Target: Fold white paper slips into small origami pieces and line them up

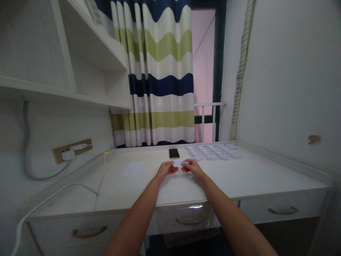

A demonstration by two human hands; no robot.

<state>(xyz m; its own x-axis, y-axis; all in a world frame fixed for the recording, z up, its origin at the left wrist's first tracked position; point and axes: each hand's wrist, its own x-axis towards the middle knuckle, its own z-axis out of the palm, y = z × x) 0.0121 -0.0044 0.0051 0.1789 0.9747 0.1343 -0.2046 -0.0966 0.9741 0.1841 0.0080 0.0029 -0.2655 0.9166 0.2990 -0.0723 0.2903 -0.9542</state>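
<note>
Between my two hands, a little above the white desk (183, 188), is a small piece of white paper (177, 164). My left hand (167, 168) pinches its left end between thumb and fingers. At the right end, my right hand (191, 168) grips it in the same way. Just beyond my hands a dark phone (174, 153) lies flat. Rows of several small white folded pieces (213, 152) are laid out at the back right; their exact make is too small to tell. A flat stack or sheet of white paper (133, 169) rests left of my hands.
A clear plastic sheet or bag (186, 222) hangs at the desk's front edge over the middle drawer. A white cable (61, 190) crosses the left side, near a wall socket (71, 151). Shelves (90, 81) overhang at left; a striped curtain (170, 85) hangs behind.
</note>
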